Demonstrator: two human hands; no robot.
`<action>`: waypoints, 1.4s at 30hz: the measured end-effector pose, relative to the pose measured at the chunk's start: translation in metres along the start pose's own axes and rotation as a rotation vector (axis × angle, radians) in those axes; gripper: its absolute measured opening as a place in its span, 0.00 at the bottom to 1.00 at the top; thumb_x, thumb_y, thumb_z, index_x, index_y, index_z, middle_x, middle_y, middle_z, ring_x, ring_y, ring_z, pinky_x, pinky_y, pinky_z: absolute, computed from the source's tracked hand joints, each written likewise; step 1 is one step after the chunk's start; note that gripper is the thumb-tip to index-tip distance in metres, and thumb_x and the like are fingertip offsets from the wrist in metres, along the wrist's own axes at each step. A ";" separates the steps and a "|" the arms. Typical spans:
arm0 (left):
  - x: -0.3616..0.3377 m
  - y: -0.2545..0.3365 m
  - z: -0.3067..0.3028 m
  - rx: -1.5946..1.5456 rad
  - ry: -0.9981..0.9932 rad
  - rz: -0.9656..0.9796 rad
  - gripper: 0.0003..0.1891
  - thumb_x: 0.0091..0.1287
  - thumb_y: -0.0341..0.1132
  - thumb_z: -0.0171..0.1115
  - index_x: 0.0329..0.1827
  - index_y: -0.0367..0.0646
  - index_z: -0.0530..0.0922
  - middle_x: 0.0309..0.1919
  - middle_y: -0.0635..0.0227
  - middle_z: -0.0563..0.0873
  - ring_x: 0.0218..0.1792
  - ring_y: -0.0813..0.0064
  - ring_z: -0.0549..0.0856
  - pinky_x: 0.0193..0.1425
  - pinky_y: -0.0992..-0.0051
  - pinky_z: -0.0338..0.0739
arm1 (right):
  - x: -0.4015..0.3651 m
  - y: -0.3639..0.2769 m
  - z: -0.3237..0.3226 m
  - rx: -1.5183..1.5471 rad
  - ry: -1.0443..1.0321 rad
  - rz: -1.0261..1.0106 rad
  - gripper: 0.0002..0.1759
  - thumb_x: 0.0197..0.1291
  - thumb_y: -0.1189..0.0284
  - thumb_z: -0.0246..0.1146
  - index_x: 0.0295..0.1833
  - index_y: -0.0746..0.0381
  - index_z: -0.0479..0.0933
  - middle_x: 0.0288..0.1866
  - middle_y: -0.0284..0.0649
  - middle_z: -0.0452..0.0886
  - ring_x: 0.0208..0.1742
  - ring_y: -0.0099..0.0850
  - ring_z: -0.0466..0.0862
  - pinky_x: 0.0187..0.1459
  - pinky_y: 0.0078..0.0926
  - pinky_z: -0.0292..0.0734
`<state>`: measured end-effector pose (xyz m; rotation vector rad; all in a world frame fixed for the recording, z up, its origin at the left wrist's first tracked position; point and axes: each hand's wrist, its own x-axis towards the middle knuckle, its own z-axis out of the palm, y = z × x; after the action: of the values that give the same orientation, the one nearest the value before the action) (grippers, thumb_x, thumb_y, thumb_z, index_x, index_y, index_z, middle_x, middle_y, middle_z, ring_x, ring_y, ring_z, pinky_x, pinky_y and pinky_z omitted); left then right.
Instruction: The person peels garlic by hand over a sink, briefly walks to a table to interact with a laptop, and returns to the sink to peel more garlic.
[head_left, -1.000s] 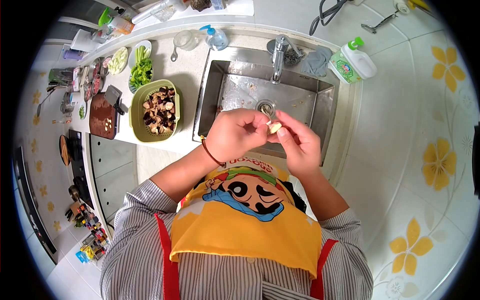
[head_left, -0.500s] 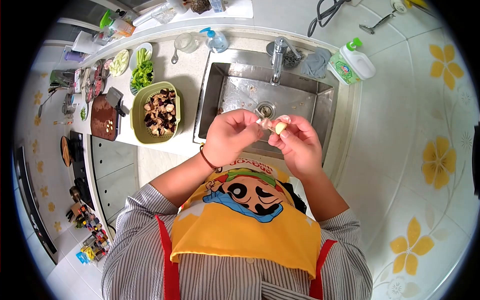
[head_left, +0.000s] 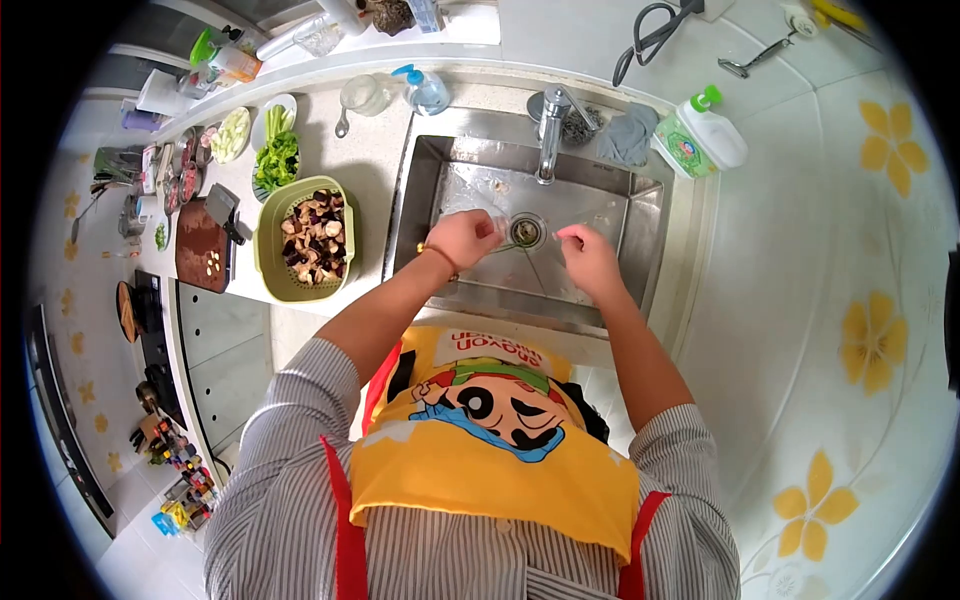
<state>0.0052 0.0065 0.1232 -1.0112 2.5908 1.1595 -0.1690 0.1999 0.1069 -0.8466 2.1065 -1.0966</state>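
Both hands are over the steel sink (head_left: 590,215), on either side of the drain (head_left: 527,232). My left hand (head_left: 467,240) is closed at the left of the drain, its fingers curled together; what it holds, if anything, is hidden. To the right of the drain, my right hand (head_left: 588,258) is closed with thumb and fingertips pinched, and a small pinkish bit shows at the tips, too small to name. The pale garlic clove seen earlier is not visible now. Small scraps lie on the sink floor.
A green basket (head_left: 262,240) of cut mushrooms stands left of the sink. Beyond it are a plate of greens (head_left: 277,160) and a brown chopping board (head_left: 200,240) with garlic cloves. The faucet (head_left: 551,130), a blue pump bottle (head_left: 428,92) and a white detergent bottle (head_left: 700,140) stand behind.
Both hands have moved apart and lower into the sink, away from each other. The clove and its peel no longer show between the fingers. The view has shifted slightly.
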 end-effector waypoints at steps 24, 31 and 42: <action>0.046 -0.226 0.131 0.337 -0.386 -0.529 0.22 0.71 0.45 0.61 0.66 0.51 0.75 0.70 0.53 0.71 0.64 0.49 0.80 0.64 0.53 0.78 | 0.141 -0.003 -0.007 0.043 0.248 -0.197 0.10 0.74 0.65 0.58 0.46 0.62 0.74 0.27 0.35 0.77 0.23 0.29 0.76 0.27 0.27 0.73; 0.052 -0.231 0.156 0.196 -0.392 -0.619 0.18 0.76 0.37 0.48 0.66 0.55 0.74 0.68 0.48 0.70 0.64 0.44 0.80 0.64 0.49 0.78 | 0.126 0.052 0.079 0.688 -0.146 0.917 0.12 0.73 0.63 0.61 0.38 0.56 0.69 0.27 0.30 0.69 0.23 0.24 0.69 0.26 0.24 0.65; 0.065 -0.225 0.128 0.144 -0.241 -0.374 0.29 0.69 0.42 0.60 0.72 0.47 0.66 0.68 0.56 0.71 0.64 0.49 0.77 0.63 0.57 0.79 | 0.140 0.076 0.087 0.550 -0.216 0.806 0.10 0.72 0.63 0.61 0.44 0.58 0.74 0.25 0.29 0.69 0.22 0.22 0.69 0.24 0.24 0.66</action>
<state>0.0768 -0.0455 -0.1282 -1.1760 2.1463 0.9223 -0.2082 0.0874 -0.0298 0.1495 1.5825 -0.9812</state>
